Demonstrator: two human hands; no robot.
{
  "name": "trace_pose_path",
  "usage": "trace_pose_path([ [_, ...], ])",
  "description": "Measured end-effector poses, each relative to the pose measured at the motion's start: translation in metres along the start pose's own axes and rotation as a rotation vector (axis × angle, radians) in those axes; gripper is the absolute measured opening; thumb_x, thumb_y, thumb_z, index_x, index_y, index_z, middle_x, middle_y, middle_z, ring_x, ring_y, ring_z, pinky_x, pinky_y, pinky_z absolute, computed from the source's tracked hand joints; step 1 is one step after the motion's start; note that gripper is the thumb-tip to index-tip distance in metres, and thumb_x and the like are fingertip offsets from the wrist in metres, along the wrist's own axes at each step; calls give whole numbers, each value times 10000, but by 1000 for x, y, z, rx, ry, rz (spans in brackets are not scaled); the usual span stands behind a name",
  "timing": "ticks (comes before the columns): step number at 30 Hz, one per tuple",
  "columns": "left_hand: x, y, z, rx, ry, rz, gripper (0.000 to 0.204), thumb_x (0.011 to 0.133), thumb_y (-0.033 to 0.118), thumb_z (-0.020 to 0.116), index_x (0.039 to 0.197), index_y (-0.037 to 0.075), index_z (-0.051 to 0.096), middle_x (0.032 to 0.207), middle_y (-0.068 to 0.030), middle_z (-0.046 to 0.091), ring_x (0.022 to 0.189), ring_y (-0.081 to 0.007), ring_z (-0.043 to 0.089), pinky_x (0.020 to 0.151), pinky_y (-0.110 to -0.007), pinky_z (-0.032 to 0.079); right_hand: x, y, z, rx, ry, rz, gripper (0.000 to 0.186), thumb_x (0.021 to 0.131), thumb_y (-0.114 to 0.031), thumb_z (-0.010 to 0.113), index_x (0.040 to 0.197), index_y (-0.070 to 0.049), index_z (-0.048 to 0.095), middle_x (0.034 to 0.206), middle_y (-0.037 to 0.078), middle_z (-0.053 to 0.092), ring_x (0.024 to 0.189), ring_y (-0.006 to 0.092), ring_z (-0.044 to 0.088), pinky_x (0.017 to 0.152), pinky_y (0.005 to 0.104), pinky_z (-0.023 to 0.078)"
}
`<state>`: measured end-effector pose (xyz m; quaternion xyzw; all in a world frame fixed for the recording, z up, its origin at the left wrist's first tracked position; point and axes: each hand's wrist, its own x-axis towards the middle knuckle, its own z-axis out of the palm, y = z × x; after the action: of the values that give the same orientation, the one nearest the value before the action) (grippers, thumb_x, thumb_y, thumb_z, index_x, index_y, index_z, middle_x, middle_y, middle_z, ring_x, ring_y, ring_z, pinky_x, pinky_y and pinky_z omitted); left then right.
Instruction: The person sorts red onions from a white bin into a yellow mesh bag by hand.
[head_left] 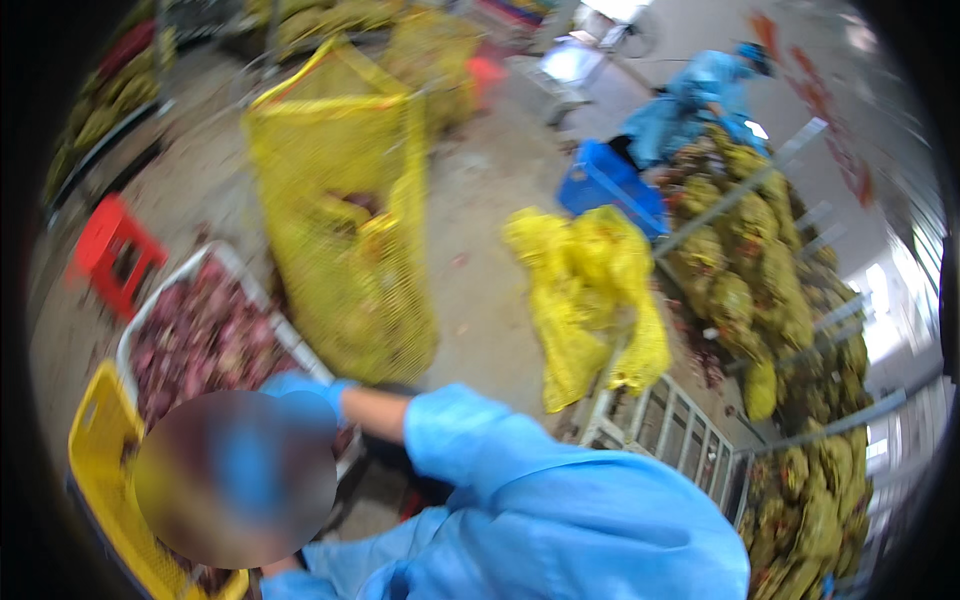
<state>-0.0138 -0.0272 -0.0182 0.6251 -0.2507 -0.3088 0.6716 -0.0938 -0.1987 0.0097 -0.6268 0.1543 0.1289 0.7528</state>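
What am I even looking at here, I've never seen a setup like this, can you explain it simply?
There's no machine: a person in blue sleeves and gloves is working by hand. The single picture comes from a wide camera on that person's head, looking down, so straight edges bend. The right grip is at a white crate of reddish-purple produce; the left grip is lower, near a yellow crate. A blurred patch hides what, if anything, they hold. On the floor are a red stool, a tall yellow mesh sack and a blue bin. Another person in blue bends beside piled sacks.
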Motion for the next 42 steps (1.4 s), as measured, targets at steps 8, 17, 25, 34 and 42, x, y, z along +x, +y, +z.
trace_pose_path([
  [8,-16,16,23,-87,64,26,797,760,50,741,1446,48,333,1395,-112,426,1210,-174,466,1029,-319,397,-15,16,-10,323,103,154,360,939,-432,532,1142,-137,570,1021,34,610,862,227,640,727,369,546],
  [17,-9,8,17,229,159,143,728,792,61,713,1431,61,364,1418,-102,431,1267,-194,442,1082,-325,345,0,15,-2,378,-36,50,556,927,-245,599,1392,-51,365,1170,86,578,964,188,609,830,356,538],
  [25,1,7,18,-588,37,-105,779,830,38,666,1483,79,244,1326,-112,485,1127,-224,567,904,-368,522,-5,1,0,8,168,-301,703,774,-93,717,1395,-49,391,1237,128,539,1136,220,533,972,343,452],
  [34,-10,24,13,-301,105,6,742,771,0,670,1429,69,334,1375,-96,443,1211,-201,489,989,-343,454,0,4,-7,345,32,-125,623,921,-186,576,1466,-73,296,1339,103,471,1117,174,536,945,303,460],
  [42,-3,15,24,172,144,222,809,730,2,726,1431,80,331,1387,-105,429,1261,-216,445,1052,-354,405,-9,-8,4,194,88,-117,587,865,-155,597,1402,-42,388,1157,86,574,974,147,582,826,281,509],
])
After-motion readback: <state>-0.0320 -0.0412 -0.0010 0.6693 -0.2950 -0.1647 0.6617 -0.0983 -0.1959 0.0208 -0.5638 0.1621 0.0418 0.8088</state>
